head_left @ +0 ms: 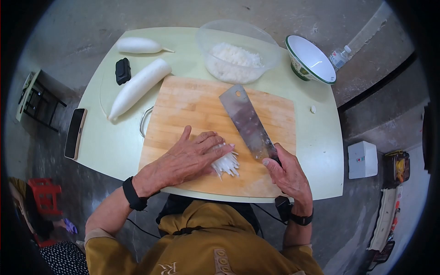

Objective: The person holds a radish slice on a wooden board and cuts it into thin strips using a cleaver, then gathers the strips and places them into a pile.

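Note:
A wooden cutting board (188,110) lies on the table in front of me. My left hand (190,158) rests over a small pile of white radish shreds (227,163), its fingers stretched out and the thumb apart. Part of the pile is hidden under that hand. Wrapped round the dark handle of a cleaver (247,121), my right hand (288,173) is at the board's right side. The wide blade points away from me and to the left, over the board, with bits of radish stuck on it.
Behind the board stands a clear plastic bowl (270,57) of white shreds, beside a green-rimmed bowl (314,55) and a bottle (340,57). Two whole white radishes, one large (140,89) and one small (137,45), lie left with a black case (123,71) and a phone (75,134).

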A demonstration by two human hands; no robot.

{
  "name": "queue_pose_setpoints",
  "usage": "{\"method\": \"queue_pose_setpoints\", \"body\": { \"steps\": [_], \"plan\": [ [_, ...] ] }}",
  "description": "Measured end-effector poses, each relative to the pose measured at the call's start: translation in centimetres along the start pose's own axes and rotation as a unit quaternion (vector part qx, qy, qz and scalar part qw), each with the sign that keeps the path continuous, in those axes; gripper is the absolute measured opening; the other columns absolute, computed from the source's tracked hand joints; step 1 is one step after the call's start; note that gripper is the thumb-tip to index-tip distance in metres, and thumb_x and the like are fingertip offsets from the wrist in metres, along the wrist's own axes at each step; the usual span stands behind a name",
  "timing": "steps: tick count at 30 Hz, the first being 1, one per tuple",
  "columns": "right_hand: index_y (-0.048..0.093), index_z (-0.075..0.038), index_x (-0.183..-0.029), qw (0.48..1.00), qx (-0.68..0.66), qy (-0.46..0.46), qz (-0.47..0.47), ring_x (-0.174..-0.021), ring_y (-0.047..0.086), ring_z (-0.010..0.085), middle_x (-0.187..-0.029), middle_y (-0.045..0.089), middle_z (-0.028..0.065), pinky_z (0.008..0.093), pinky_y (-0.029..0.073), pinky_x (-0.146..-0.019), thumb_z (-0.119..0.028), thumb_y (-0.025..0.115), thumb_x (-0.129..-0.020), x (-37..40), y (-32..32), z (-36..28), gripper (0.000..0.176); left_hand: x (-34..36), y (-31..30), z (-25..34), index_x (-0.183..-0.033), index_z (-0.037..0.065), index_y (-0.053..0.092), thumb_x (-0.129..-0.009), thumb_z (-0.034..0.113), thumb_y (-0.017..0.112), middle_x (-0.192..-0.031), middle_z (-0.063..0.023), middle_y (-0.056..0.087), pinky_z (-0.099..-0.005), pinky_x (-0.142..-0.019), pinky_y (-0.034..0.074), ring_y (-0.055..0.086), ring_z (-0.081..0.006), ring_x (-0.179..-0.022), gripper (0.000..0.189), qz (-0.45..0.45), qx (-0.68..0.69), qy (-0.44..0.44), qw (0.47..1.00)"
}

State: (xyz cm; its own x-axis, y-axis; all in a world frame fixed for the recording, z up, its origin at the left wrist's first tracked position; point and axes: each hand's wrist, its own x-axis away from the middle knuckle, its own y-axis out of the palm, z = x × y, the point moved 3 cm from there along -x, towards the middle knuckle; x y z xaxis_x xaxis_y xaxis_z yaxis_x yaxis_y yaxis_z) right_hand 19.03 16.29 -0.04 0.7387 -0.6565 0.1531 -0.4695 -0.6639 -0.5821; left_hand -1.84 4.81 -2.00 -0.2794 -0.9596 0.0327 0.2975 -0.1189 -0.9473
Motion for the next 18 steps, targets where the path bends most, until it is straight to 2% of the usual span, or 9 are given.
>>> {"method": "queue_pose_setpoints", "body": {
  "steps": [6,9,11,12,14,18],
  "plan": [
    [0.045,0.002,-0.096,0.999,-0.031,-0.003,0.008,-0.064,0.04,0.0329,-0.071,0.048,0.0187,0.0391,0.041,-0.062,-0.016,0.056,-0.093,0.8,0.1,1.1,0.021,0.2,1.0,0.6,-0.139,0.016,0.041,-0.08,0.026,0.069,-0.13,-0.0086,0.047,-0.0589,-0.094,0.036,0.043,-0.0272,-0.122,0.066,0.066,0.021,-0.023,0.997],
    [0.046,0.002,-0.096,1.0,-0.02,0.002,0.005,-0.056,0.044,0.0277,-0.069,0.05,0.0164,0.0362,0.042,-0.057,-0.019,0.056,-0.095,1.2,0.1,1.0,0.023,0.4,1.3,1.1,-0.138,0.013,0.041,-0.08,0.021,0.069,-0.129,-0.0091,0.048,-0.0574,-0.093,0.035,0.044,-0.0277,-0.119,0.065,0.091,0.004,-0.039,0.995],
    [0.047,0.001,-0.095,0.996,-0.081,0.04,-0.005,-0.048,0.048,0.0183,-0.065,0.051,0.0114,0.0317,0.042,-0.048,-0.023,0.055,-0.096,1.7,-0.1,0.5,0.025,0.4,1.3,1.7,-0.137,0.012,0.042,-0.079,0.02,0.07,-0.128,-0.0094,0.048,-0.0569,-0.093,0.035,0.044,-0.028,-0.118,0.065,0.102,-0.004,-0.056,0.993],
    [0.047,0.001,-0.095,0.996,-0.081,0.039,-0.006,-0.048,0.048,0.0183,-0.065,0.051,0.0114,0.0317,0.042,-0.048,-0.023,0.055,-0.096,1.8,-0.1,0.7,0.025,0.4,1.3,1.9,-0.136,0.01,0.042,-0.078,0.019,0.07,-0.126,-0.0097,0.048,-0.0565,-0.093,0.035,0.045,-0.0283,-0.117,0.065,0.113,-0.012,-0.071,0.991],
    [0.048,0.0,-0.095,0.994,-0.11,0.013,0.014,-0.044,0.049,0.0112,-0.061,0.051,0.0065,0.0282,0.041,-0.042,-0.026,0.053,-0.098,2.0,0.0,1.4,0.027,0.4,1.7,2.3,-0.136,0.01,0.042,-0.078,0.018,0.071,-0.125,-0.0101,0.049,-0.0568,-0.093,0.035,0.045,-0.0287,-0.116,0.065,0.13,-0.019,-0.09,0.987],
    [0.048,0.001,-0.096,0.992,-0.122,0.03,0.02,-0.045,0.05,0.0123,-0.06,0.05,0.0059,0.0286,0.041,-0.042,-0.024,0.053,-0.098,2.4,0.1,2.1,0.025,0.2,3.0,2.5,-0.136,0.009,0.042,-0.077,0.016,0.072,-0.124,-0.0111,0.049,-0.058,-0.092,0.035,0.046,-0.0295,-0.115,0.066,0.176,-0.012,-0.156,0.972]
  ]
}}
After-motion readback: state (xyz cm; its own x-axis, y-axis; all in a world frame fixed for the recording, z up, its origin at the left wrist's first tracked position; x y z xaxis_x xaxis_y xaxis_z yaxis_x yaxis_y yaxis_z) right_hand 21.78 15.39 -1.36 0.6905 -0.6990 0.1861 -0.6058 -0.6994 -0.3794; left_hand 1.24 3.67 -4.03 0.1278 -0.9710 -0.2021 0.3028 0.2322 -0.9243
